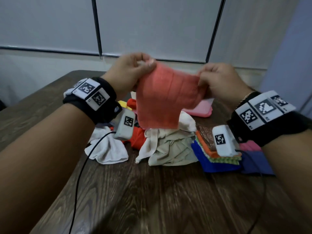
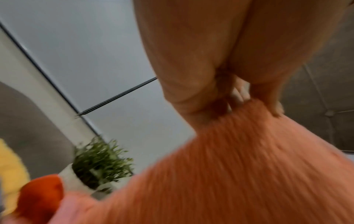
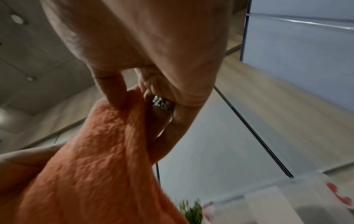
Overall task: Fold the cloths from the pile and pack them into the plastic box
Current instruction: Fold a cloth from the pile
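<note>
A salmon-orange cloth (image 1: 166, 97) hangs spread in the air above the pile. My left hand (image 1: 135, 68) pinches its upper left corner and my right hand (image 1: 214, 76) pinches its upper right corner. In the left wrist view the cloth (image 2: 229, 166) fans out below the pinching fingers (image 2: 237, 97). In the right wrist view the thumb and fingers (image 3: 118, 94) grip the cloth (image 3: 99, 159). The pile of loose cloths (image 1: 168, 147), white, beige, red and yellow, lies on the wooden table (image 1: 152, 200). A pink plastic piece (image 1: 200, 109) shows behind the held cloth, mostly hidden.
A stack of folded cloths (image 1: 217, 154), blue, green, orange and brown, lies right of the pile, with a dark blue cloth (image 1: 256, 162) beside it. A small potted plant (image 2: 99, 163) stands behind the pile. A black cable (image 1: 79, 183) crosses the table's left side.
</note>
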